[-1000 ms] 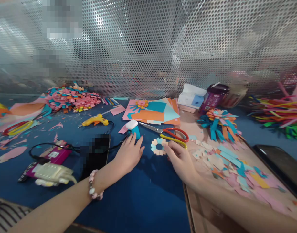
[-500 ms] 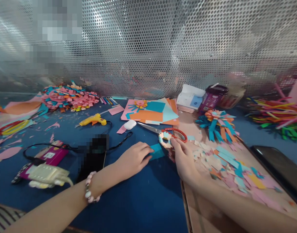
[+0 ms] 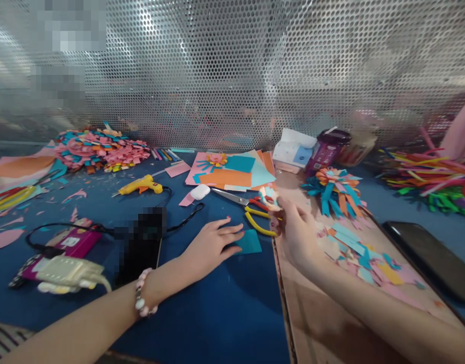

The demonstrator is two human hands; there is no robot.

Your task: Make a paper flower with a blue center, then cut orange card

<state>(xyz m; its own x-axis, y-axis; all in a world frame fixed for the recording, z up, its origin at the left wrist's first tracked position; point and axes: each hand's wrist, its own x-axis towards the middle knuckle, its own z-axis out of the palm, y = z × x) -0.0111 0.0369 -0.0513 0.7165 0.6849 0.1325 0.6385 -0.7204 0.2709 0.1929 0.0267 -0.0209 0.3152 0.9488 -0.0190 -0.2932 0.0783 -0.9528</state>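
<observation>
Paper ring: small, segmented, pale peach to white with light-blue patches; tilted, edge blurred, so its fine outline is not readable. It sits just right of the frame's centre, at the tips of the right hand, whose thumb and fingers are pinched on its near edge; the ring projects to the upper left of that hand, over the red handle of the scissors. Scissors lie on the blue tabletop, blades toward the centre left, yellow handle loop just left of the right hand's fingers; whether the fingers touch the loop, cannot tell. Blue card: flat, plain, roughly four-sided, at the centre of the frame, lower left of the ring and well apart from it. Left hand, left of the card, is palm down with fingers spread, gripping nothing visible; its fingertips reach the card's left edge, contact pressure not readable. White case lies near the scissor tips, above the left hand in frame. Paper scraps lie right of the right hand.
</observation>
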